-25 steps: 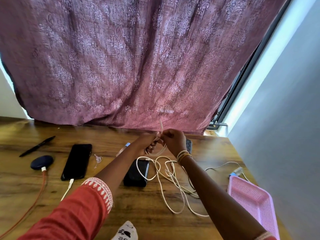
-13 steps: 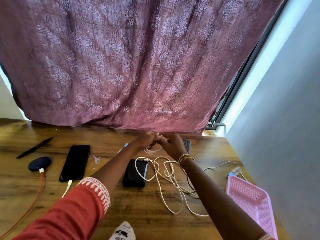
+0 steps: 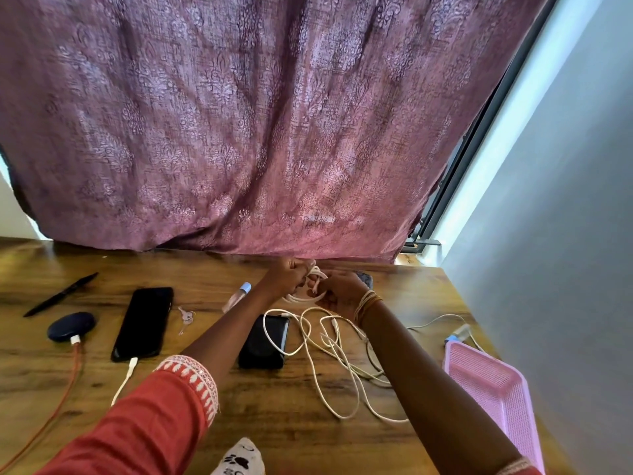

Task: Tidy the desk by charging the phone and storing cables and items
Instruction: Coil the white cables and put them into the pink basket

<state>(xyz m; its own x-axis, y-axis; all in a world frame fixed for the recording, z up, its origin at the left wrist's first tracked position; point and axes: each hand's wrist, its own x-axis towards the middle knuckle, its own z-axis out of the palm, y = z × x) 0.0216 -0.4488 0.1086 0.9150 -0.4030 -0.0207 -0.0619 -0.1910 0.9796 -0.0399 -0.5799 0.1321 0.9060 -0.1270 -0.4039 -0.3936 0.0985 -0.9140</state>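
Together we reach both arms far across the desk (image 3: 239, 399), our left hand (image 3: 287, 276) and right hand (image 3: 339, 292) meeting near the curtain (image 3: 274, 132). Fingers of both curl closed on a small coil of white cable (image 3: 310, 296), seemingly winding it; its loose loops trail beside the power bank (image 3: 263, 342). Left of it, the phone (image 3: 144, 323) lies plugged in.

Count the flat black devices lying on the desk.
2: a phone left of the left arm with a white cable plugged in, and a smaller one between the forearms. Arms may hide others.
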